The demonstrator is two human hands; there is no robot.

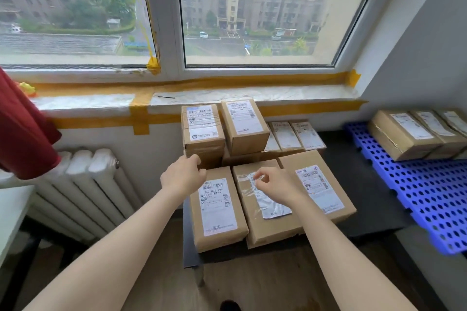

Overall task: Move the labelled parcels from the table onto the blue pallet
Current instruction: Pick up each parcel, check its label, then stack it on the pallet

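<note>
Both forearms reach over the front row of labelled parcels (267, 199) on the table (192, 257), left hand (183, 175) and right hand (274, 184) loosely curled, grasping nothing, apparently selecting one for the blue pallet (417, 199) at right.

— Where are the labelled parcels (218, 209)?
— Brown cardboard boxes with white labels up, stacked on the dark table (192, 257): three flat in front, under and beside the fingers, more stacked beyond them.
— And the blue pallet (417, 192)?
— Perforated, right of the fingers, three parcels on it (404, 134).
</note>
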